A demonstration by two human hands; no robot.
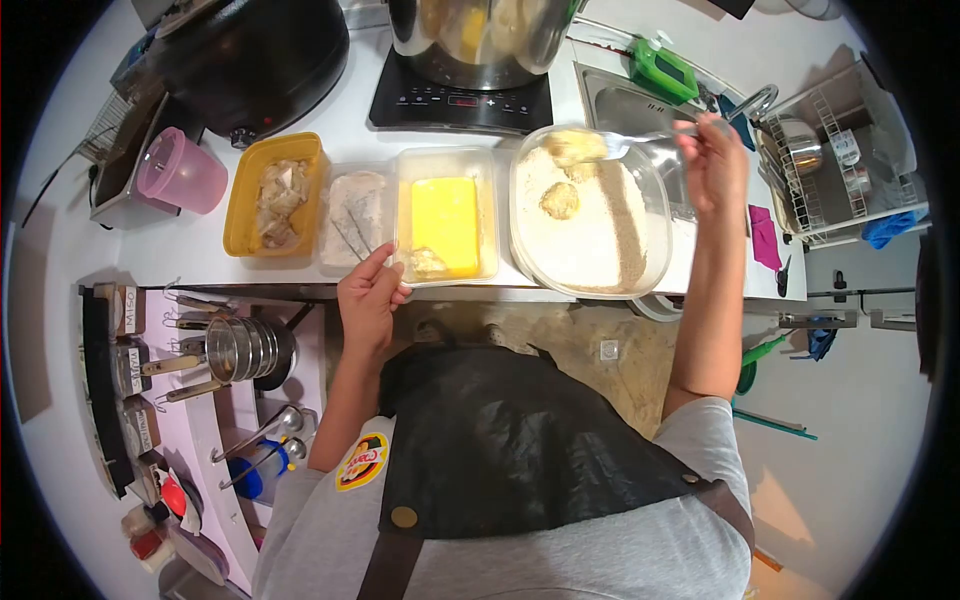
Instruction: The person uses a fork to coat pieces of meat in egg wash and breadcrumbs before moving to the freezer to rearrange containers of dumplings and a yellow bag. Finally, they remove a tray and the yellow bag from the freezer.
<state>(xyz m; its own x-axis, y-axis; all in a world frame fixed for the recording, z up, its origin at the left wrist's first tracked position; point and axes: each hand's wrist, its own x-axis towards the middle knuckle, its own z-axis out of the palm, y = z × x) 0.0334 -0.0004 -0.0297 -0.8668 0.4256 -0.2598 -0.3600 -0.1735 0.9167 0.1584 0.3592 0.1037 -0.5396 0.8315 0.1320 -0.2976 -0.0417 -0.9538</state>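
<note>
My right hand (pixel 712 165) is closed on the handle of a metal utensil (pixel 640 142), whose end holds a pale coated piece (pixel 577 148) over the tub of light breadcrumbs (pixel 600 235). Another coated piece (pixel 560 201) lies on the crumbs. Metal tongs (pixel 352 235) are pinched in my left hand (pixel 372 300), beside the clear container of yellow liquid (pixel 446 225), which has a pale clump near its front edge. Left of that stands a container of whitish flour (pixel 354 205). Farther left, a yellow tub (pixel 240 215) holds pale pieces (pixel 284 195).
A steel pot (pixel 480 45) stands on a black induction cooker (pixel 455 105) at the back. A black cooker (pixel 250 70) and pink pitcher (pixel 183 172) are at the left. The sink (pixel 625 105), green bottle (pixel 663 72) and dish rack (pixel 840 150) are right.
</note>
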